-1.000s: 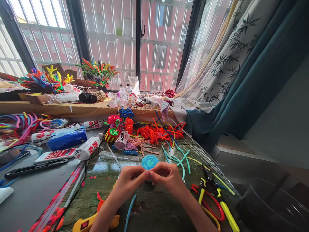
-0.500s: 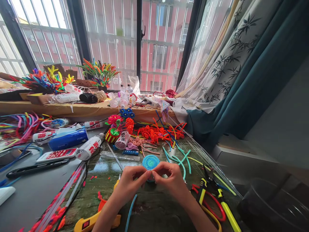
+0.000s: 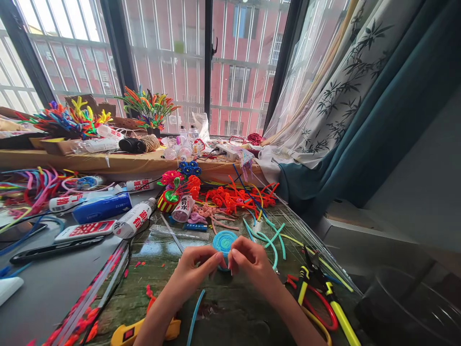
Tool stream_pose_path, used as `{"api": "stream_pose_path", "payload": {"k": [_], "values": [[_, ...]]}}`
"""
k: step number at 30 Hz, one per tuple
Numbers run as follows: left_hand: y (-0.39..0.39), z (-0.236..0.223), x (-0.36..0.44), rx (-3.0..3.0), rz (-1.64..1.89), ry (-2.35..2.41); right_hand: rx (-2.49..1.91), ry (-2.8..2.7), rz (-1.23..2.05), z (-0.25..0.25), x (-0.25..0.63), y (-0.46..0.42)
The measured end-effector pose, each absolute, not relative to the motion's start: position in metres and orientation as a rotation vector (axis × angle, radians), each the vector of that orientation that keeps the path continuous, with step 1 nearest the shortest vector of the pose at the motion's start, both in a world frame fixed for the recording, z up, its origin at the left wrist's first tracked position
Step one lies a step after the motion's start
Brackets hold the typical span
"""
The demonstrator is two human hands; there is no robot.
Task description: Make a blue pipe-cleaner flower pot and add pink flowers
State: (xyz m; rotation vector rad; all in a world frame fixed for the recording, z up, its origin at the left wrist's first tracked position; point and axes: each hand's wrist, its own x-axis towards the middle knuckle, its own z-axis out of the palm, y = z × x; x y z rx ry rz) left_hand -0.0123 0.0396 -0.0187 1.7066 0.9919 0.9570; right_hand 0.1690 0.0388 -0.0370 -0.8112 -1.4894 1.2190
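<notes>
Coil [image 3: 224, 240] of blue pipe cleaner stands low centre of the frame, pinched between both hands: left hand [image 3: 196, 270] closes its fingertips on the coil's lower left edge, right hand [image 3: 252, 263] on its lower right, equally near. The disc faces the camera just above the fingertips, and a loose blue tail [image 3: 194, 315] runs down between the wrists over the desk [image 3: 223, 317]. Pliers [image 3: 317, 293] lie right, a yellow tool [image 3: 144, 331] lower left. Against the earlier frames, both hands have shifted slightly up and right, grip unchanged.

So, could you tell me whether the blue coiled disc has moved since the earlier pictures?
Cannot tell; the blue coiled disc shifted barely, about as much as the bottle from camera motion.
</notes>
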Motion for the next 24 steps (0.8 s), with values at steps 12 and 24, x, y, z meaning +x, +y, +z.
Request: {"api": "stream_pose_path", "payload": {"k": [12, 24], "values": [[0.0391, -0.0167, -0.0105, 1.769, 0.895, 1.007, -0.79, -1.506, 1.347, -0.0366, 0.1705, 0.0386], [0.0401, -0.0186, -0.0071, 1.83, 0.899, 1.078, -0.844, -1.417, 1.331, -0.0327, 0.1684, 0.035]]}}
